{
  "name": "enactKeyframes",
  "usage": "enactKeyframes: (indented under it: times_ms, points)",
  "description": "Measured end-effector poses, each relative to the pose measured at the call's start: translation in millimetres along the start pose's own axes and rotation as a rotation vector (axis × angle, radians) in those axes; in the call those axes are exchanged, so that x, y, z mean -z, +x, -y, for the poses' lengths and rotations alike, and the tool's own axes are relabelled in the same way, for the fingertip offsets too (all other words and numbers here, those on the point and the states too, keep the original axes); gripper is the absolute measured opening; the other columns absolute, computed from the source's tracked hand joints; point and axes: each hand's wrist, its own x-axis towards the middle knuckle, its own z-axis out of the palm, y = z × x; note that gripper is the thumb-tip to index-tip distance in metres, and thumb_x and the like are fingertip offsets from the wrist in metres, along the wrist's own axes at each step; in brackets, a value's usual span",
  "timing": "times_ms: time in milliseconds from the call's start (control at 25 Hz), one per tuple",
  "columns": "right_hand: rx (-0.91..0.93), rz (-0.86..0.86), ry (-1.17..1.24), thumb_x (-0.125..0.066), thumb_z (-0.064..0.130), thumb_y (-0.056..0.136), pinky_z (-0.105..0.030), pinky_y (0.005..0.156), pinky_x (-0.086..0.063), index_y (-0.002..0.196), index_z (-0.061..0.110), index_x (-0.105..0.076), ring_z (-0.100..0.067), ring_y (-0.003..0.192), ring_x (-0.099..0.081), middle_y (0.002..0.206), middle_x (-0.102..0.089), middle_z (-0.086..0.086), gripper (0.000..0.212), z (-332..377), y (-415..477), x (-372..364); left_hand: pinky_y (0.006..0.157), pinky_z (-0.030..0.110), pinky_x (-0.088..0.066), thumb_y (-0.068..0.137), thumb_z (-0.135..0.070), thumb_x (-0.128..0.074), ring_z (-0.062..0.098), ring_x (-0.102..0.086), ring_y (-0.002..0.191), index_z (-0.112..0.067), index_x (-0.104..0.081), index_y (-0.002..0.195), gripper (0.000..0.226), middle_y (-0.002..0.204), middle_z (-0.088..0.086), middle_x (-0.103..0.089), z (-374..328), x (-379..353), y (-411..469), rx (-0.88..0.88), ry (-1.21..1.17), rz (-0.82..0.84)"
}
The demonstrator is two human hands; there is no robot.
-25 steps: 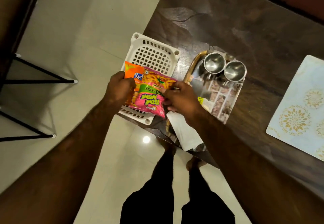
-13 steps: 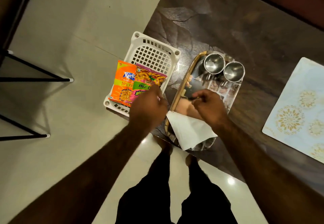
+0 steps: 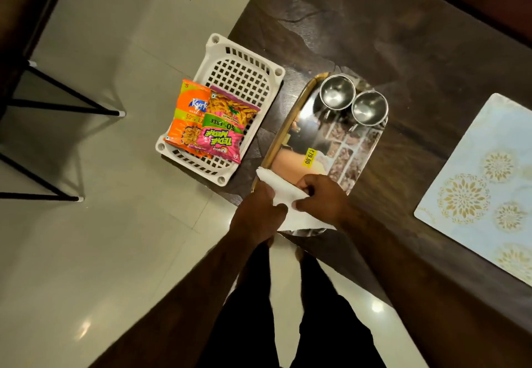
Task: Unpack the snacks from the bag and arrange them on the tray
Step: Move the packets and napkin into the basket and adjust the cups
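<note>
A pink snack packet [image 3: 226, 127] lies on top of an orange snack packet [image 3: 188, 120] in the near half of a white slotted plastic tray [image 3: 244, 68], which overhangs the table's left edge. To its right sits a shiny oval steel tray [image 3: 365, 151] with a yellow price sticker. A white bag [image 3: 283, 194] lies on the steel tray's near end. My left hand [image 3: 256, 215] and my right hand [image 3: 322, 194] both pinch this white bag from either side.
Two small steel cups [image 3: 336, 91] [image 3: 370, 107] stand at the far end of the steel tray. A pale patterned placemat [image 3: 489, 183] lies at the right on the dark wooden table [image 3: 403, 36]. Black stool legs [image 3: 57, 102] stand on the tiled floor at left.
Both hands let go of the snack packets, which now rest in the white tray. The hands moved right and nearer, onto the white bag on the steel tray.
</note>
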Motion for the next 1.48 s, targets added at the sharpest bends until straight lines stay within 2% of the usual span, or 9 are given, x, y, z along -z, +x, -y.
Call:
enactKeyframes:
  times_ms: [120,240,360,560,800,960,1080,1200,1480]
  points:
    - [-0.063,0.061,0.362,-0.083,0.002,0.080,-0.029,0.072,-0.054,0.088,0.016,-0.070,-0.027,0.084,-0.071,0.092,-0.075,-0.011,0.021,13.6,-8.9,9.7,0.083,0.034,-0.058,0.078,-0.025,-0.079,0.020,-0.064,0.101,-0.011,-0.047,0.123,0.057,0.110,0.002,-0.061,3.3,13.0,-2.3,-0.006,-0.165,-0.181]
    - [0.001,0.116,0.513,-0.082,-0.001,0.083,-0.026,0.069,-0.057,0.094,0.015,-0.072,-0.023,0.081,-0.072,0.094,-0.077,-0.008,0.021,41.9,-15.6,19.1,0.068,0.020,-0.053,0.085,-0.021,-0.077,0.007,-0.065,0.089,-0.018,-0.055,0.116,0.038,0.108,-0.002,-0.067,5.4,34.0,-12.0,-0.048,-0.399,-0.161]
    - [0.099,0.098,0.530,-0.081,0.003,0.086,-0.029,0.075,-0.059,0.113,0.009,-0.073,-0.020,0.089,-0.073,0.109,-0.079,-0.012,0.028,79.8,-16.0,22.4,0.077,0.033,-0.062,0.092,-0.010,-0.067,0.021,-0.072,0.095,-0.015,-0.067,0.117,0.025,0.113,0.007,-0.074,-2.1,64.3,-25.5,-0.070,-0.674,-0.110]
    - [0.223,0.057,0.486,-0.075,-0.001,0.090,-0.034,0.084,-0.059,0.123,0.007,-0.073,-0.018,0.093,-0.071,0.109,-0.078,-0.010,0.035,137.2,4.3,2.9,0.089,0.054,-0.059,0.092,-0.010,-0.065,0.033,-0.069,0.107,-0.009,-0.064,0.125,0.033,0.120,0.012,-0.070,13.1,127.5,-14.9,-0.080,-0.764,-0.348]
    - [0.245,-0.188,0.353,-0.064,-0.006,0.085,-0.041,0.094,-0.057,0.101,0.019,-0.077,-0.021,0.102,-0.070,0.105,-0.073,0.000,0.032,138.5,20.4,-30.7,0.098,0.048,-0.052,0.094,-0.034,-0.061,0.035,-0.061,0.113,-0.008,-0.057,0.129,0.043,0.125,0.014,-0.059,52.7,161.9,24.1,0.032,-0.168,-0.522]
    - [0.172,-0.267,0.180,-0.058,0.002,0.087,-0.029,0.072,-0.054,0.077,0.030,-0.069,-0.007,0.077,-0.068,0.078,-0.071,0.015,0.032,109.3,14.5,-24.8,0.080,0.042,-0.049,0.087,-0.028,-0.060,0.038,-0.060,0.101,-0.011,-0.058,0.108,0.027,0.112,0.014,-0.059,54.7,146.7,6.6,0.004,0.062,-0.753]
    - [0.056,-0.185,-0.011,-0.060,0.024,0.080,-0.027,0.073,-0.057,0.079,0.028,-0.072,-0.002,0.074,-0.070,0.079,-0.076,0.016,0.013,81.8,7.0,-6.5,0.076,0.037,-0.053,0.088,-0.034,-0.055,0.037,-0.067,0.088,-0.013,-0.060,0.085,0.021,0.093,0.014,-0.072,45.0,110.6,-14.5,-0.020,0.030,-0.359]
    - [-0.095,0.024,-0.264,-0.062,0.028,0.080,-0.033,0.085,-0.061,0.083,0.028,-0.075,-0.018,0.092,-0.075,0.101,-0.080,0.006,0.013,51.7,-1.9,0.4,0.067,0.033,-0.056,0.085,-0.046,-0.055,0.028,-0.070,0.065,-0.017,-0.059,0.094,0.031,0.093,0.013,-0.074,41.1,62.4,-27.1,0.160,-0.068,0.135]
    - [-0.069,0.244,-0.369,-0.054,0.032,0.073,-0.028,0.096,-0.055,0.104,0.032,-0.074,-0.019,0.110,-0.070,0.115,-0.075,0.006,0.036,13.6,-11.7,-12.5,0.051,0.030,-0.053,0.098,-0.034,-0.056,0.024,-0.073,0.066,-0.006,-0.056,0.125,0.039,0.099,0.009,-0.073,36.1,-3.0,4.6,0.338,-0.342,0.140]
